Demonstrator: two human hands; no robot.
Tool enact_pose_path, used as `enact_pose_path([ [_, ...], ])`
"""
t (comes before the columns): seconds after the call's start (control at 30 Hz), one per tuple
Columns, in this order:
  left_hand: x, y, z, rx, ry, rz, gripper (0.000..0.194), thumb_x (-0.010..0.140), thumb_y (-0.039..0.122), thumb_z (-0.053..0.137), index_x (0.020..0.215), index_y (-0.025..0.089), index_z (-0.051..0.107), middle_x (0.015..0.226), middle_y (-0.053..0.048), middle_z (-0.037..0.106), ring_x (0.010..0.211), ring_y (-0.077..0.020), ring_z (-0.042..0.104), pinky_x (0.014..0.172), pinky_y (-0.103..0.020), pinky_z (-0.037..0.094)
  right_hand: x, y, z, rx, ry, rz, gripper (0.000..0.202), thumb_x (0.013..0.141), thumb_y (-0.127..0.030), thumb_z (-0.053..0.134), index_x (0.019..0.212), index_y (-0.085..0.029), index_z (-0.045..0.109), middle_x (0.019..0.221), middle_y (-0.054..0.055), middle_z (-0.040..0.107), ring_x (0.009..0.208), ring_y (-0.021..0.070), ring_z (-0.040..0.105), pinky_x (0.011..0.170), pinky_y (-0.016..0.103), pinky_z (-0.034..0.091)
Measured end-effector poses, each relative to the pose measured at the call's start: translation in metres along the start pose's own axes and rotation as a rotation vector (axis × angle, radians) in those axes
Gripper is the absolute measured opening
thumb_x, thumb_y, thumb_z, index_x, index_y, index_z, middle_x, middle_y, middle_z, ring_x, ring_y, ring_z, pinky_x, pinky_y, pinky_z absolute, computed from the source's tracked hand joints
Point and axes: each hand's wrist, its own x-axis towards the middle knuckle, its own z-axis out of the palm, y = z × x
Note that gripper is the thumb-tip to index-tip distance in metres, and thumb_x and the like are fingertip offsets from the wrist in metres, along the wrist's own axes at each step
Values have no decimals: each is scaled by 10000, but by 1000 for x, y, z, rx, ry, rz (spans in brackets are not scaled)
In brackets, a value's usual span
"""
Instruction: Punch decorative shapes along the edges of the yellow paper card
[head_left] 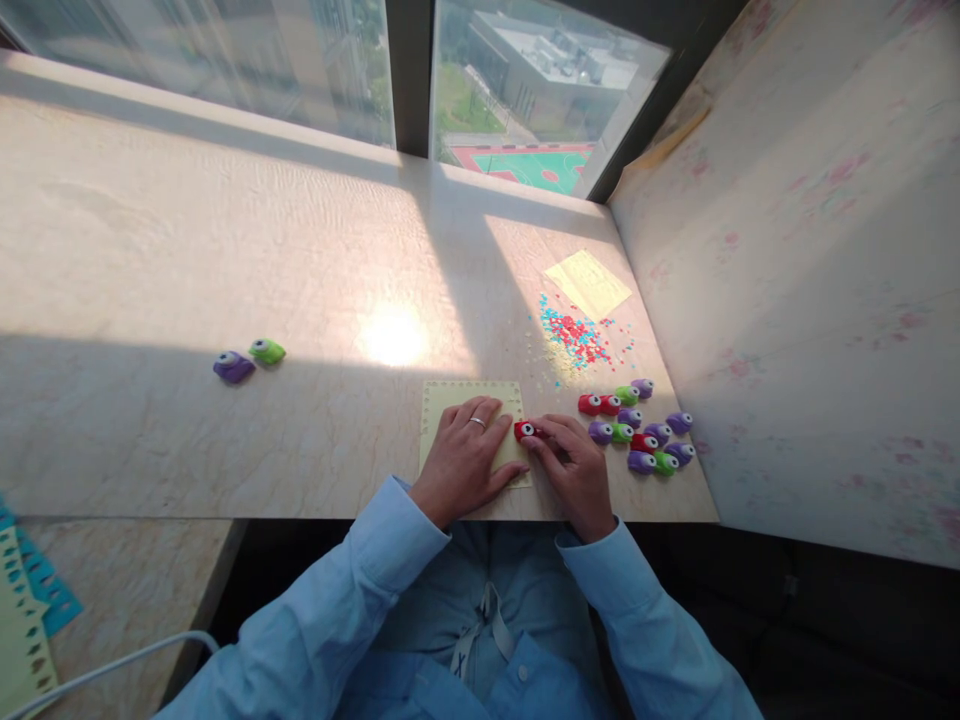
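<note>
Two punches (234, 367), left: one purple, one green.
Left hand (469, 455), lower centre: spread flat on one yellow sheet (435, 400).
Right hand (576, 470), lower centre: narrow pinch on one red punch (523, 430), sheet's right edge.
Thirteen punches (622, 433), lower right: seven purple, three green, three red.

The pale, marbled bench (322, 440) carries a yellow sheet (435, 410) with holes punched along its edges, near the front. To the right lie a cluster of small punches (643, 442), scattered confetti (577, 338) and a yellow slip (589, 284); a purple punch (234, 367) and a green punch (267, 351) sit well apart, on the left.
</note>
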Motion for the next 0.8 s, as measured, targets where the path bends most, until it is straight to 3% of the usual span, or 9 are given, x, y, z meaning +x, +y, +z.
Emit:
enact_pose_path([
  [0.33,0,1,-1,-12,-8,-4,507,870,530,611,1217,162,582,1339,-168,546,1274,-332,457,1019,-492,383,1,-2,1,-3,-17,71,167,906,-296,622,1016,-226,726,1007,83,679,908,218,645,775,367,558],
  [0.8,0,1,-1,2,-9,1,504,881,540,593,1209,158,578,1340,-164,542,1277,-329,454,1023,-479,372,2,-1,1,12,-20,95,159,899,-283,633,1015,-219,723,1007,72,669,849,196,626,718,333,543],
])
